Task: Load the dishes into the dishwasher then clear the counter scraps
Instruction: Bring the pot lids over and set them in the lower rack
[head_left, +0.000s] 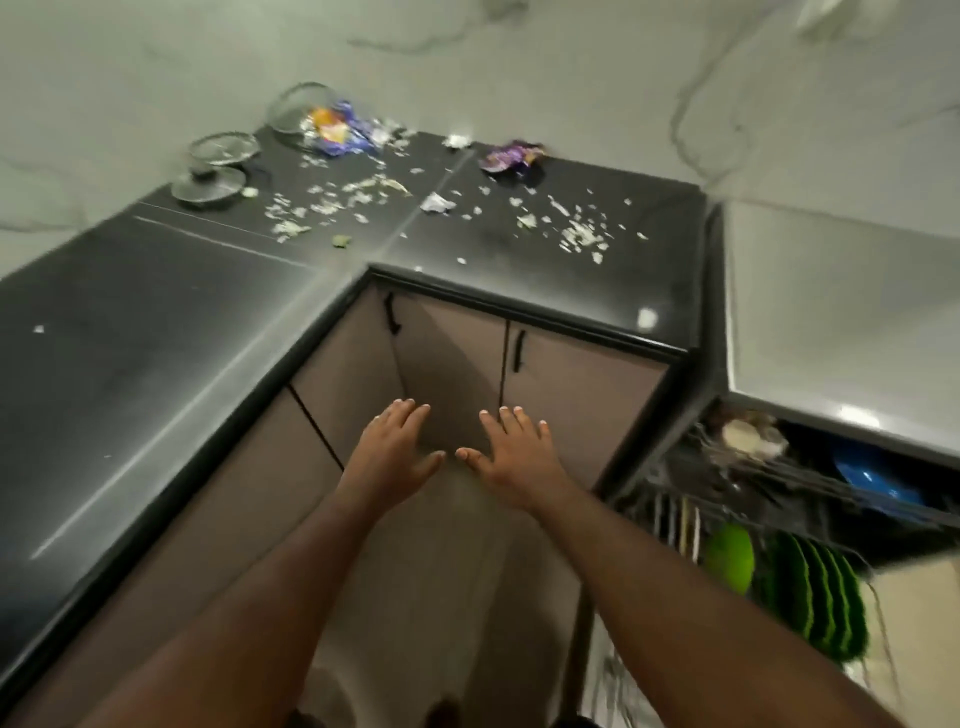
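Left hand (395, 447) and right hand (511, 452): both flat, fingers straight, empty, low before the cabinet doors (571, 395). Dishwasher (727, 467) open at right, green plates (810, 587) racked. Scraps (332, 202) litter the counter's (130, 338) back corner; lids (215, 171) near its rear edge. Loading seems nearly done. Next likely: reach for the lids, then gather scraps.

Glossy black counter (156, 332), marble-look wall (519, 78)

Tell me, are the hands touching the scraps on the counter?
Apart. The head view shows the left hand and right hand open, below the counter edge before the cabinet doors; the scraps lie on the counter, well beyond them.
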